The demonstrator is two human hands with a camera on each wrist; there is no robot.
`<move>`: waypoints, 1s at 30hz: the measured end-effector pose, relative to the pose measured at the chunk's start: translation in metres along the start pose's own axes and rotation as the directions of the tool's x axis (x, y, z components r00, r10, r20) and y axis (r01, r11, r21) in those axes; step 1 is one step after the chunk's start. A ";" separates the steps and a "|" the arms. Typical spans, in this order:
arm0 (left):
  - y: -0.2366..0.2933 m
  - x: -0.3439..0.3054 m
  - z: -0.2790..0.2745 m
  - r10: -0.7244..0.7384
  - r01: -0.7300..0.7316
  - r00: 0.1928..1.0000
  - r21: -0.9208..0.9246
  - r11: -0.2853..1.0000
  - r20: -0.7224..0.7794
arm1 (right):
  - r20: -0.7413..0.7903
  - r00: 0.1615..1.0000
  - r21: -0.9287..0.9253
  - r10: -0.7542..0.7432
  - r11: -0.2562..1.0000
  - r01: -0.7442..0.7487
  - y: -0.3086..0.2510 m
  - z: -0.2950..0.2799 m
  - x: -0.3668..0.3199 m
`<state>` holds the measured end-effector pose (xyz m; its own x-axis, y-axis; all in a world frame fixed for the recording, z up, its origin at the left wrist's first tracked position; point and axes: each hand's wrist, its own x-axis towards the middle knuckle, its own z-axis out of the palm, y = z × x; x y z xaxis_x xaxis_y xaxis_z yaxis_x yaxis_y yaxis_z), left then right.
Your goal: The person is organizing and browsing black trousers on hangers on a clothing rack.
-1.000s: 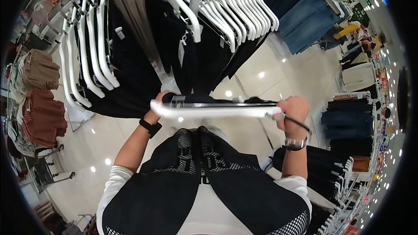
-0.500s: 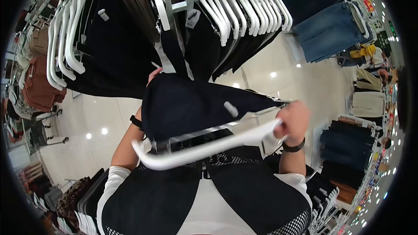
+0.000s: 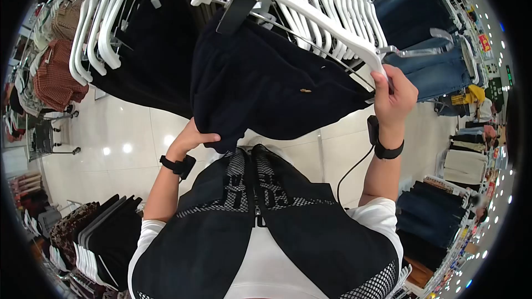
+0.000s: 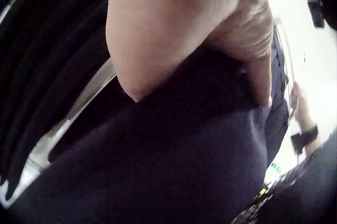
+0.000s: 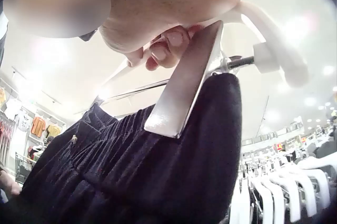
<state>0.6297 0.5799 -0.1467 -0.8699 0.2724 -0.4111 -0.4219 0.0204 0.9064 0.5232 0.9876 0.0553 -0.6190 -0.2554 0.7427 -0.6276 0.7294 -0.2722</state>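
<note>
My right hand [image 3: 394,97] grips a white hanger [image 3: 310,12] near its right end, with the metal hook sticking out to the right. Dark navy trousers [image 3: 266,83] hang from the hanger by clips; a wide metal clip [image 5: 184,82] bites the gathered waistband in the right wrist view. At the lower left of the fabric, my left hand [image 3: 191,137] holds the trousers, its thumb lying on the near side and the other fingers hidden. The left wrist view has this hand close over the dark cloth [image 4: 158,150].
Black garments on white hangers [image 3: 105,27] hang on the rack at left, close beside the trousers. More white hangers [image 3: 332,16] line the rail behind. Blue jeans [image 3: 432,72] hang at right. Pale tiled floor [image 3: 133,133] lies below.
The hanger has swung from level before my chest, through a tilt toward me, up and away toward the rack, its left end raised. My left hand shows lower on the trousers.
</note>
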 end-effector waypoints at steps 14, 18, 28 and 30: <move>-0.072 0.016 -0.082 0.127 -0.118 0.992 -0.267 0.957 0.018 | 0.096 0.957 0.108 -0.273 0.959 0.263 -0.088 -0.006 -0.040; -0.041 0.024 -0.090 0.115 -0.055 0.989 -0.503 0.862 0.089 | 0.222 0.951 0.203 -0.216 0.964 0.172 -0.119 0.009 -0.050; -0.074 0.037 -0.141 0.459 -0.545 0.837 0.379 0.748 0.297 | 0.105 0.993 -0.084 0.061 0.995 -0.052 -0.150 0.064 -0.057; -0.075 0.029 -0.134 0.222 -0.115 0.963 -0.516 0.849 0.151 | 0.086 0.989 -0.114 0.124 0.987 -0.114 -0.157 0.075 -0.057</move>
<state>0.6024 0.4572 -0.2396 -0.8932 0.4122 -0.1798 -0.3899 -0.5106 0.7663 0.6220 0.8403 0.0100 -0.7304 -0.2161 0.6479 -0.4949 0.8212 -0.2840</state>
